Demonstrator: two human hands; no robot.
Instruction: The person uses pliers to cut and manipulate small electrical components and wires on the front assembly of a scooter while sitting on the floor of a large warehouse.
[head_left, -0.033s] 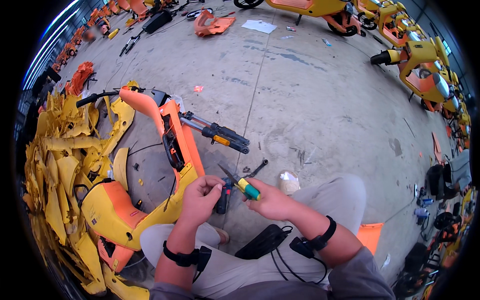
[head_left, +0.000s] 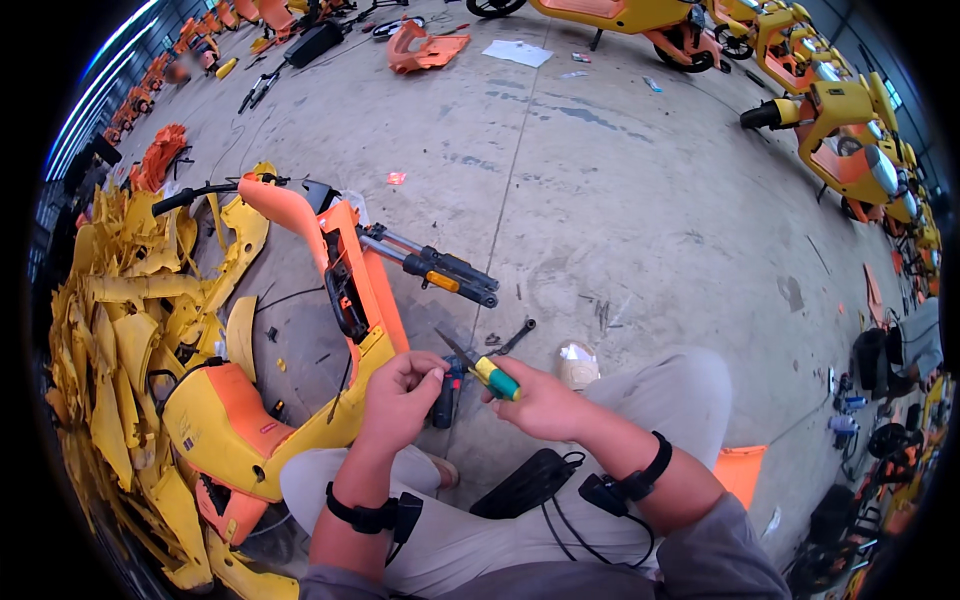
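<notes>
In my right hand (head_left: pixel 540 400) is a tool with a yellow-and-green handle (head_left: pixel 497 380) and a dark, tapering blade; its exact kind is unclear. The blade points up and left, past the fingertips of my left hand (head_left: pixel 400 395). Those fingers are pinched together, and whatever is between them is too small to make out. Just beyond my hands, a black power tool with red parts (head_left: pixel 447 400) lies on the floor, partly covered. To the left, an orange-and-yellow scooter body (head_left: pixel 375 290) lies with its fork (head_left: pixel 440 270) pointing right.
Yellow plastic panels (head_left: pixel 110 350) are heaped at the left. A dark crank-like arm (head_left: pixel 518 335) lies beyond my right hand. A black pouch with cables (head_left: pixel 525 485) rests by my legs, an orange bin (head_left: pixel 740 470) at the right. Yellow scooters (head_left: pixel 840 150) stand at far right.
</notes>
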